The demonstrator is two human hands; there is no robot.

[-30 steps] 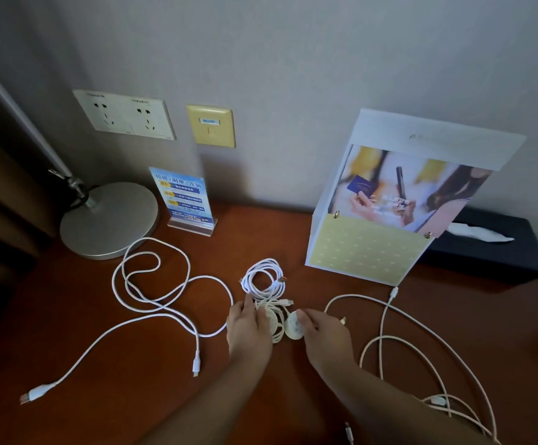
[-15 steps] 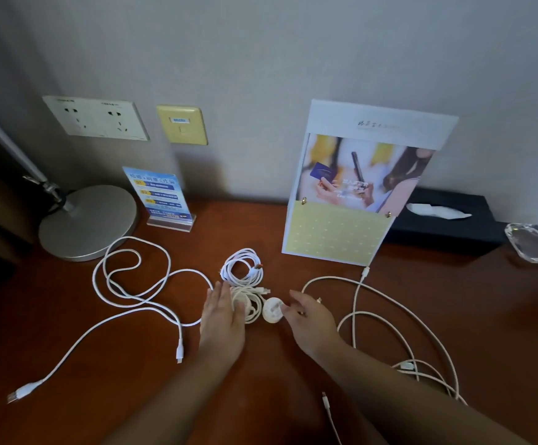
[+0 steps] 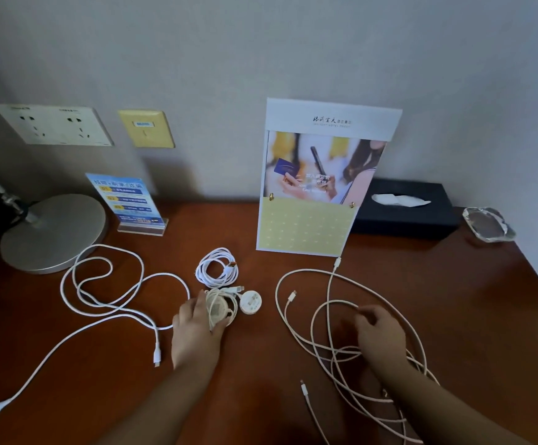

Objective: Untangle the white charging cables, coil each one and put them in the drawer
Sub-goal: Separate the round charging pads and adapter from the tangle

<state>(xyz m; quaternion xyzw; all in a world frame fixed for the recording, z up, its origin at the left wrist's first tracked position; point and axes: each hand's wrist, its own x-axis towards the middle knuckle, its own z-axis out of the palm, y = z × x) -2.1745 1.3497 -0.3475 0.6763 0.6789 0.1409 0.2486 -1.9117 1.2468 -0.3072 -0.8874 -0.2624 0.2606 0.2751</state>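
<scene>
Head view. Pressing with the flat, straight fingers of the left hand [image 3: 197, 332] on a small coiled cable [image 3: 221, 311] near the middle of the desk [image 3: 261, 361], a round charger puck [image 3: 250, 301] just beside it. Curling the right hand [image 3: 378, 332] onto a loop of the tangled cables [image 3: 325, 316] toward the right front edge. Behind, another tidy coil [image 3: 217, 271]; leftward, a loose cable [image 3: 107, 284] sprawled by the lamp base [image 3: 52, 232].

The left hand [image 3: 197, 329] is lying over the near side of the small coil [image 3: 221, 311]. The right hand [image 3: 380, 335] is curling its fingers over a strand of the loose tangle [image 3: 341, 350]; whether they are pinching it, I cannot tell. That tangle is running off the bottom edge. The arm of the lamp [image 3: 52, 232] is leaving the left edge, and the print on the blue sign [image 3: 126, 200] is blurring.
</scene>
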